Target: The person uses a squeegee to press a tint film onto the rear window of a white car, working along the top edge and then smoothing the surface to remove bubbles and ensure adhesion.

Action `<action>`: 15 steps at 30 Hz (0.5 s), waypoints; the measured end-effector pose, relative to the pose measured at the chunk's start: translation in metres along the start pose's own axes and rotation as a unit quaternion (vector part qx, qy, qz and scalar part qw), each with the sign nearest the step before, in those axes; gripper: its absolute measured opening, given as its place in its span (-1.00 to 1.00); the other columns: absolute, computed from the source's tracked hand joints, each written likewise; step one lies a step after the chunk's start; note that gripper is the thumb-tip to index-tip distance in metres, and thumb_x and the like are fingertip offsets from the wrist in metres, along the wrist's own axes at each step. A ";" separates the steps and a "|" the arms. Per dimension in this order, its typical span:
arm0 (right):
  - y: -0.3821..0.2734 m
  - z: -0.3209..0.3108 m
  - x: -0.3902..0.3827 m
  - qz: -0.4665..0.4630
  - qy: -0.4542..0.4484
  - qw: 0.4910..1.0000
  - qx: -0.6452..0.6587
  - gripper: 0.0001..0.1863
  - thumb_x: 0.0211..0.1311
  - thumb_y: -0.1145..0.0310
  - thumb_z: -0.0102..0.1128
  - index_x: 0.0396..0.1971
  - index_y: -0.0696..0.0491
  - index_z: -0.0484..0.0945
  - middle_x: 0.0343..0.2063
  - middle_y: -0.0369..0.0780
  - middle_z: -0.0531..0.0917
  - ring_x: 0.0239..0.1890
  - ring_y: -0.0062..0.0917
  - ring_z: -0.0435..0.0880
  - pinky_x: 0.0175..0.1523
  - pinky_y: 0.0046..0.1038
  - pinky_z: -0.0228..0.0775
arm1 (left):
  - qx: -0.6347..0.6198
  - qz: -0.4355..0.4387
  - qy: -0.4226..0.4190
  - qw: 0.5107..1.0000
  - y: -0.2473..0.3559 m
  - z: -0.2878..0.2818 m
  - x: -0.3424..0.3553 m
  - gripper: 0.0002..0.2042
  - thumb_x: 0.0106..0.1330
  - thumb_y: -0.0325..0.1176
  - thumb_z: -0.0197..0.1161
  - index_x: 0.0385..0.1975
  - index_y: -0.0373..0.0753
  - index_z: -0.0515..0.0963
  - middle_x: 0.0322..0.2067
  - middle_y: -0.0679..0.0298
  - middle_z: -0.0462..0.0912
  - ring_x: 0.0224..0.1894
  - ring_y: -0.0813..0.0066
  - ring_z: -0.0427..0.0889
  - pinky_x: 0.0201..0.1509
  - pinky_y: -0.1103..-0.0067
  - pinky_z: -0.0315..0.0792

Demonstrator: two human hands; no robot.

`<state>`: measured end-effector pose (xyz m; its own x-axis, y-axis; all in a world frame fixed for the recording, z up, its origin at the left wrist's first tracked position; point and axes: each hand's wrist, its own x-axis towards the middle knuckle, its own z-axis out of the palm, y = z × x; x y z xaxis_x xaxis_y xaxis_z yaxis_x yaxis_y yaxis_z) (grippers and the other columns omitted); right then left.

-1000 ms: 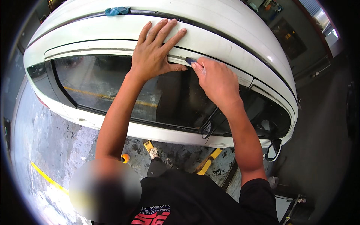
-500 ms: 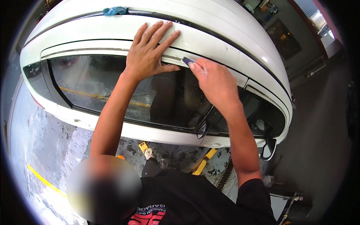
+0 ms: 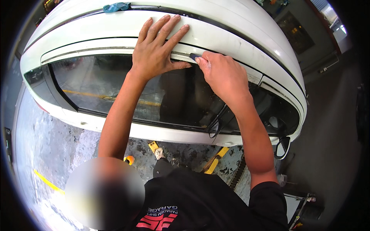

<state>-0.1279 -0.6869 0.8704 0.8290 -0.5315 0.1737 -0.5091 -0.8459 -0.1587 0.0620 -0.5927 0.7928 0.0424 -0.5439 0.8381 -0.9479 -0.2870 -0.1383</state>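
A white car (image 3: pixel 127 29) stands side-on before me. Along the top of its door frame, above the dark rear side window (image 3: pixel 115 88), runs a narrow grey strip of residue (image 3: pixel 92 49). My left hand (image 3: pixel 156 50) lies on the door frame and roof edge with its fingers spread, holding nothing; its thumb reaches over the window top. Just right of it, my right hand (image 3: pixel 225 75) is closed round a small dark blue scraper (image 3: pixel 194 56). The scraper's tip presses against the strip; the rest of it is hidden in my fist.
A crumpled blue cloth or glove (image 3: pixel 116 7) lies on the roof's black rail. Lower right, the wing mirror (image 3: pixel 282 148) juts out. Yellow metal lift arms (image 3: pixel 217 159) and an orange round object (image 3: pixel 129 159) are on the stained floor (image 3: pixel 92 142). A dark cable loop (image 3: pixel 216 129) hangs by the door.
Both hands keep their places along the door frame, with the scraper still on the strip. The view has shifted slightly, and the right hand is tilted a little differently.
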 end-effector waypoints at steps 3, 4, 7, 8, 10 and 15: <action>0.003 0.018 -0.001 -0.012 0.036 0.998 0.041 -0.66 0.51 0.08 0.07 -0.27 0.00 0.68 -0.35 -0.05 0.75 -0.22 -0.08 0.75 -0.12 -0.06 0.57 | -0.013 0.013 -0.008 1.000 0.002 0.000 0.000 0.06 -0.05 0.58 0.25 0.46 0.07 0.35 0.46 0.29 0.34 0.51 0.25 0.26 0.63 0.21 -0.04; 0.001 0.021 0.001 -0.011 0.029 0.998 0.063 -0.64 0.52 0.06 0.05 -0.29 0.02 0.67 -0.35 -0.05 0.75 -0.22 -0.06 0.74 -0.13 -0.05 0.56 | -0.044 0.012 -0.006 0.999 0.002 -0.003 0.003 0.09 -0.06 0.57 0.27 0.48 0.04 0.31 0.46 0.29 0.33 0.50 0.25 0.25 0.62 0.18 -0.02; 0.005 0.008 0.000 -0.018 0.009 0.997 0.081 -0.61 0.52 0.04 0.04 -0.30 0.03 0.66 -0.36 -0.06 0.75 -0.22 -0.04 0.73 -0.13 -0.02 0.54 | -0.085 0.035 -0.024 0.995 -0.014 -0.013 0.006 0.13 -0.01 0.58 0.21 0.51 -0.10 0.23 0.47 0.25 0.31 0.52 0.20 0.23 0.62 0.18 -0.02; 0.009 0.000 -0.004 0.010 -0.004 0.998 0.067 -0.60 0.52 0.04 0.04 -0.31 0.04 0.66 -0.37 -0.07 0.75 -0.22 -0.04 0.73 -0.14 -0.01 0.53 | -0.107 0.043 -0.026 0.993 -0.019 -0.016 0.007 0.12 0.03 0.58 0.18 0.51 -0.10 0.23 0.47 0.24 0.31 0.52 0.19 0.23 0.62 0.18 -0.02; 0.016 -0.006 -0.010 0.030 -0.013 0.998 0.056 -0.61 0.52 0.04 0.04 -0.31 0.05 0.66 -0.37 -0.07 0.75 -0.22 -0.04 0.73 -0.14 -0.02 0.53 | -0.137 0.039 -0.013 0.990 -0.023 -0.018 0.006 -0.08 0.30 0.46 0.05 0.50 -0.13 0.24 0.44 0.19 0.36 0.51 0.15 0.25 0.62 0.22 -0.02; 0.014 0.000 -0.007 0.029 -0.011 0.999 0.023 -0.60 0.53 0.05 0.05 -0.34 0.06 0.66 -0.39 -0.04 0.74 -0.26 -0.05 0.73 -0.15 -0.03 0.53 | -0.100 -0.012 0.015 0.995 -0.023 -0.010 0.013 -0.50 0.53 -0.05 0.08 0.37 -0.14 0.42 0.34 0.17 0.48 0.44 0.15 0.35 0.56 0.24 0.09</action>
<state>-0.1405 -0.6954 0.8670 0.8033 -0.5786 0.1414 -0.5461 -0.8102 -0.2130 0.0809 -0.5852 0.8119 0.0595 -0.5145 0.8554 -0.9906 -0.1362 -0.0131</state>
